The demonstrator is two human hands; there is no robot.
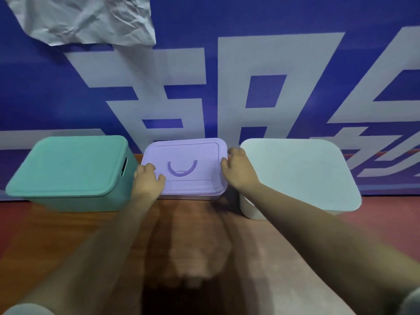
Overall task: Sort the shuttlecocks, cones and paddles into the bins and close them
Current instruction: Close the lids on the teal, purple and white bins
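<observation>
Three lidded bins stand in a row at the far side of the wooden table. A green bin (66, 169) is at the left, a smaller purple bin (188, 155) with a curved handle on its lid is in the middle, and a white bin (302, 171) is at the right. All three have their lids on. My left hand (147, 180) grips the purple lid's left edge. My right hand (238, 169) grips its right edge, fingers curled over the rim. No shuttlecocks, cones or paddles are in sight.
A blue banner (227, 76) with large white characters rises right behind the bins. A crumpled white sheet (91, 19) hangs on it at the top left. The wooden table (200, 235) stretches between the bins and me.
</observation>
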